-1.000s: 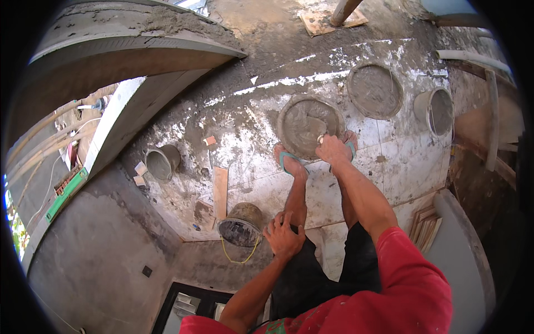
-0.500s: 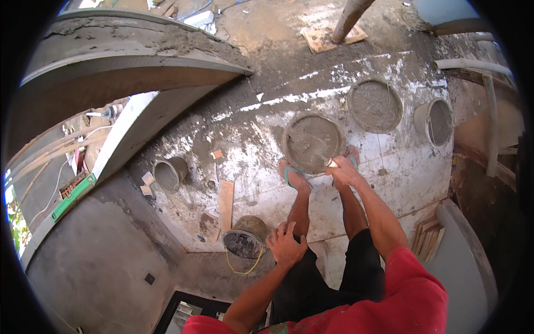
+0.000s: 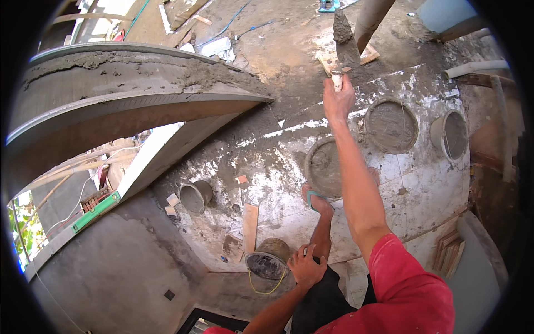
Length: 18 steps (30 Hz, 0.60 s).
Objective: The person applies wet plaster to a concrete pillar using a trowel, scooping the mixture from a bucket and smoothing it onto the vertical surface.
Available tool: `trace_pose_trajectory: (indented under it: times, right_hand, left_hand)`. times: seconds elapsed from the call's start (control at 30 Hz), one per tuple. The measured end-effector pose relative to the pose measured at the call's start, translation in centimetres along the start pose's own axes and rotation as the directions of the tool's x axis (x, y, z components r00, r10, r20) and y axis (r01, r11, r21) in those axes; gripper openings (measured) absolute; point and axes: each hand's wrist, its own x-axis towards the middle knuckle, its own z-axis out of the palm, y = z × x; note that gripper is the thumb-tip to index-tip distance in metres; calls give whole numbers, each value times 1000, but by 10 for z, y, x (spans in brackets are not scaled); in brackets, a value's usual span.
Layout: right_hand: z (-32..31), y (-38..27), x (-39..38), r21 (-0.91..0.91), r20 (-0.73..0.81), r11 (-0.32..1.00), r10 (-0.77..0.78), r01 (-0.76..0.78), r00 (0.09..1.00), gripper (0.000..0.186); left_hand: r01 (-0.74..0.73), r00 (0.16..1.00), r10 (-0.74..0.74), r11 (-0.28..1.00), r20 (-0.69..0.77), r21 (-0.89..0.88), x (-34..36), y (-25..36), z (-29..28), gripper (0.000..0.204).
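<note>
My right hand (image 3: 339, 104) grips the pale handle of a trowel (image 3: 349, 55), held up at the end of my outstretched arm. Wet grey mortar (image 3: 341, 28) is heaped on the blade. Below that forearm stands a round tub (image 3: 309, 172) of mortar, between my feet and partly hidden by the arm. A second mortar tub (image 3: 367, 127) lies just right of the forearm. My left hand (image 3: 307, 268) rests on my left knee with its fingers spread. Beside it is a dark bucket (image 3: 276, 246) with a yellow handle.
A curved ledge (image 3: 139, 75) coated with mortar juts in from the left, a green spirit level (image 3: 95, 212) near its lower end. A post (image 3: 374, 19) rises at the back. More buckets stand left (image 3: 206, 192) and right (image 3: 439, 133), with a wooden board (image 3: 250, 228) near the left one.
My right hand has lifted the trowel out of the near tub and swung it forward and up, with mortar on it. The left hand stays on the knee. The view has shifted.
</note>
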Motion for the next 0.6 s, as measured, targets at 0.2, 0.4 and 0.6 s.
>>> trace_pose_trajectory:
  times: [0.2, 0.4, 0.6]
  right_hand:
    - [81, 9, -86, -126, 250, 992, 62, -31, 966, 25]
    - [-49, -62, -266, 2, 610, 951, 243, -308, 754, 33]
    - [-206, 23, -246, -290, 118, 895, 386, -340, 915, 23]
  left_hand:
    - [2, 1000, -3, 996, 11, 84, -1, 17, 6, 56]
    - [9, 982, -47, 978, 183, 206, 2, -1, 9, 68]
    - [-21, 996, 18, 999, 83, 39, 1, 20, -1, 58]
